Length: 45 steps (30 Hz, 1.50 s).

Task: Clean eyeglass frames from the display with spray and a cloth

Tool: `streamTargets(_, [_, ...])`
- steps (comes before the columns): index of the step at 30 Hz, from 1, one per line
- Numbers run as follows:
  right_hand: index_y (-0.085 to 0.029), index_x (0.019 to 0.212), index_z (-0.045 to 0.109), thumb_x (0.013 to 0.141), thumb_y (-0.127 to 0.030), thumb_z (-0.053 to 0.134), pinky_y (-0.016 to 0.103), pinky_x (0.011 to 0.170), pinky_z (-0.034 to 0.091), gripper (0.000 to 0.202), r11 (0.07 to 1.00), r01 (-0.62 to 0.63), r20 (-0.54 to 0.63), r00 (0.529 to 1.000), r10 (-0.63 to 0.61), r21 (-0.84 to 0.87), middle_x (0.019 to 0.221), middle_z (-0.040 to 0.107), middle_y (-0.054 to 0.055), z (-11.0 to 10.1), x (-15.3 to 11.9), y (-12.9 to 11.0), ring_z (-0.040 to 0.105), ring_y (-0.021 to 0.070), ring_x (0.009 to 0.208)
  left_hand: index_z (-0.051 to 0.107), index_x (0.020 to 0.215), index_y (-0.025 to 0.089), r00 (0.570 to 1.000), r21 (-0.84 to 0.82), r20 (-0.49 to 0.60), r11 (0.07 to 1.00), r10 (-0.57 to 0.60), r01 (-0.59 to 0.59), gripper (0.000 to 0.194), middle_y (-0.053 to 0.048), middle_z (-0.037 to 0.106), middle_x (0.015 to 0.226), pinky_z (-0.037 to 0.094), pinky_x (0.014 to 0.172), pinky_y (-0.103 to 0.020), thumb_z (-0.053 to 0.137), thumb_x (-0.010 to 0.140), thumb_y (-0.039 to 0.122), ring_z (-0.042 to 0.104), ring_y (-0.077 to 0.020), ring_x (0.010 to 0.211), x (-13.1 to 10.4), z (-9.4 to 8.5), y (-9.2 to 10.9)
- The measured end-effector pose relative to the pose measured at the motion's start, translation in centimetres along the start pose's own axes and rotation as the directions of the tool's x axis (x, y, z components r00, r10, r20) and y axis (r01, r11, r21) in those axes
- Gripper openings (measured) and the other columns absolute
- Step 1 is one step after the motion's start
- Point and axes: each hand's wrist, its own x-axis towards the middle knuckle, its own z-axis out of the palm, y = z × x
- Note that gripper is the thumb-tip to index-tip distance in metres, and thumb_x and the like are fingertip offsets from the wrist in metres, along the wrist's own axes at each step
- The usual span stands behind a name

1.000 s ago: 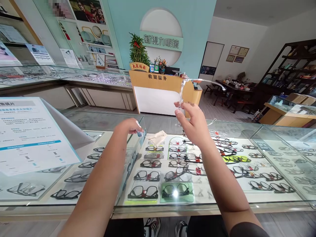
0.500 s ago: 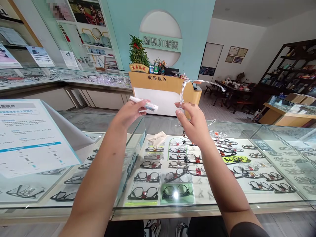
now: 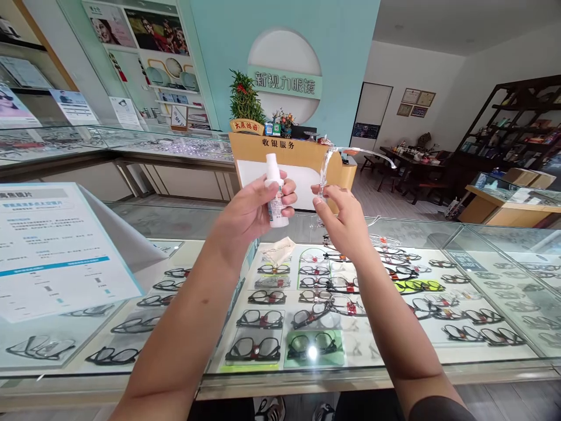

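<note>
My left hand is closed around a small white spray bottle, which stands upright with its capped top above the fingers. To its right, my right hand pinches a pair of clear-framed glasses by the frame, one temple stretching out to the right. Both hands are above the glass display case, apart from each other. Below them, a beige cloth lies at the far part of the case, beyond rows of dark glasses.
A printed sign stands on the glass at the left. Beyond the case are a wooden cashier counter with a plant and more display cases. A dark table stands at the back right.
The bottle has turned from lying sideways to upright, and my left hand has moved slightly right, its fingers now wrapped around it. My right hand and the clear glasses have barely moved.
</note>
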Motion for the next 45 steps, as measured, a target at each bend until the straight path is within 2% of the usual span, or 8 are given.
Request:
streamTargets(6, [-0.028, 0.122, 0.077, 0.107, -0.042, 0.061, 0.053, 0.109, 0.050, 0.026, 0.996, -0.031, -0.011, 0.999, 0.032, 0.086, 0.133, 0.082, 0.006, -0.1, 0.1, 0.3, 0.070, 0.0294, 0.119, 0.070, 0.131, 0.030, 0.998, 0.080, 0.041, 0.996, -0.052, 0.048, 0.041, -0.002, 0.064, 0.089, 0.053, 0.054, -0.024, 0.082, 0.094, 0.042, 0.064, -0.0161, 0.074, 0.2, -0.1, -0.1])
streamTargets(9, [-0.029, 0.121, 0.077, 0.107, -0.044, 0.061, 0.049, 0.108, 0.053, 0.026, 0.978, -0.084, 0.030, 0.996, 0.080, 0.189, 0.133, 0.082, 0.006, -0.1, 0.1, 0.4, 0.072, 0.0266, 0.116, 0.073, 0.108, 0.025, 0.987, 0.099, 0.054, 0.984, -0.151, 0.145, 0.038, -0.002, 0.054, 0.074, 0.032, 0.040, -0.021, 0.076, 0.092, 0.059, 0.052, -0.0147, 0.061, 0.3, -0.4, 0.3])
streamTargets(12, [-0.028, 0.120, 0.077, 0.107, -0.046, 0.060, 0.047, 0.110, 0.053, 0.028, 0.948, -0.136, 0.085, 0.990, 0.116, 0.287, 0.132, 0.081, 0.007, -0.1, 0.2, 0.5, 0.072, 0.0254, 0.121, 0.058, 0.071, 0.022, 0.970, 0.162, 0.042, 0.960, -0.237, 0.228, 0.075, 0.000, 0.037, 0.059, 0.022, 0.036, -0.023, 0.055, 0.085, 0.096, 0.038, -0.0131, 0.051, 0.6, -0.7, 0.5])
streamTargets(15, [-0.026, 0.121, 0.076, 0.108, -0.046, 0.059, 0.043, 0.108, 0.054, 0.029, 0.919, -0.171, 0.134, 0.982, 0.131, 0.356, 0.128, 0.082, 0.007, -0.1, 0.2, 0.3, 0.072, 0.0239, 0.121, 0.043, 0.058, 0.023, 0.959, 0.203, 0.039, 0.942, -0.282, 0.269, 0.091, 0.002, 0.026, 0.054, 0.018, 0.035, -0.025, 0.038, 0.072, 0.113, 0.031, -0.0123, 0.047, 1.0, -0.9, 0.2])
streamTargets(22, [-0.027, 0.115, 0.080, 0.109, -0.042, 0.058, 0.040, 0.109, 0.056, 0.028, 0.872, -0.252, 0.313, 0.942, 0.121, 0.421, 0.118, 0.081, 0.003, -0.3, 0.3, -0.6, 0.073, 0.0214, 0.118, 0.056, 0.057, 0.020, 0.991, 0.287, -0.070, 0.949, -0.113, 0.129, 0.088, -0.003, 0.043, 0.058, 0.048, 0.051, -0.031, 0.047, 0.081, 0.104, 0.050, -0.0160, 0.058, 2.1, -1.9, -1.7])
streamTargets(30, [-0.029, 0.117, 0.082, 0.110, -0.042, 0.058, 0.041, 0.116, 0.054, 0.029, 0.803, -0.352, 0.451, 0.885, 0.118, 0.480, 0.122, 0.082, 0.001, -0.3, 0.4, -0.2, 0.074, 0.0206, 0.117, 0.058, 0.064, 0.022, 0.965, 0.463, -0.262, 0.876, -0.010, 0.135, 0.072, -0.005, 0.055, 0.058, 0.046, 0.054, -0.031, 0.052, 0.092, 0.088, 0.052, -0.0171, 0.058, 2.9, -2.3, -3.9])
streamTargets(39, [-0.030, 0.115, 0.082, 0.111, -0.040, 0.056, 0.041, 0.116, 0.054, 0.028, 0.792, -0.342, 0.456, 0.885, 0.091, 0.505, 0.117, 0.083, 0.001, -0.5, 0.5, -0.3, 0.074, 0.0195, 0.116, 0.056, 0.063, 0.022, 0.973, 0.455, -0.228, 0.880, -0.032, 0.136, 0.071, -0.004, 0.054, 0.059, 0.044, 0.055, -0.030, 0.053, 0.089, 0.088, 0.051, -0.0171, 0.060, 2.5, -1.9, -3.4])
streamTargets(45, [-0.029, 0.117, 0.079, 0.109, -0.050, 0.059, 0.044, 0.114, 0.056, 0.030, 0.751, -0.308, 0.294, 0.943, 0.158, 0.585, 0.127, 0.083, 0.004, -0.1, 0.8, 1.6, 0.075, 0.0216, 0.118, 0.059, 0.058, 0.021, 0.983, 0.597, -0.143, 0.782, -0.116, 0.179, 0.074, -0.004, 0.049, 0.059, 0.043, 0.056, -0.033, 0.048, 0.093, 0.086, 0.047, -0.0158, 0.055, 2.1, -2.0, -2.7])
